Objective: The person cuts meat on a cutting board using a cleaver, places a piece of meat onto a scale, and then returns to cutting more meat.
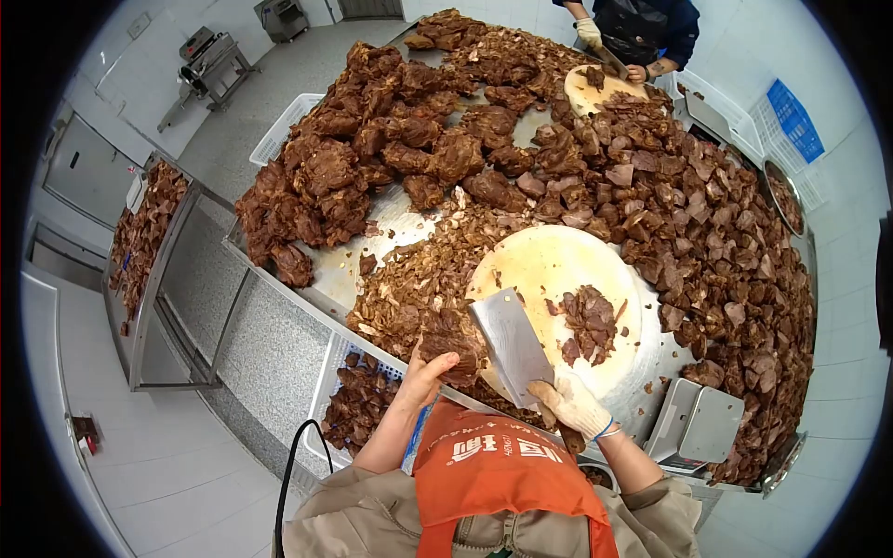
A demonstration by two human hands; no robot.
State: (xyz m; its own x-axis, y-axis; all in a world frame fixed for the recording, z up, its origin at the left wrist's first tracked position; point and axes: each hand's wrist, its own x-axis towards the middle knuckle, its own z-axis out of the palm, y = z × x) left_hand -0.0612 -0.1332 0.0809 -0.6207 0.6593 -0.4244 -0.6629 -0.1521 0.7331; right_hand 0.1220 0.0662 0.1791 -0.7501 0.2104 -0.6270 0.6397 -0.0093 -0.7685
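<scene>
My left hand (430, 377), bare, grips a large chunk of brown cooked meat (452, 342) at the near edge of the metal table. In my right hand (575, 405), covered by a white knit glove, is a cleaver (513, 344) with a broad steel blade. The blade lies between the meat chunk and the round cutting board (521, 256), over the board's left near edge. A small pile of cut meat pieces (592, 324) rests on the right part of the board.
Big meat chunks (326, 177) heap up on the left, cut pieces (726, 251) on the right. A scale (696, 423) stands at the near right. Across the table a co-worker (642, 33) holds a knife over another round board (586, 93). A white basket (321, 400) of meat sits below left.
</scene>
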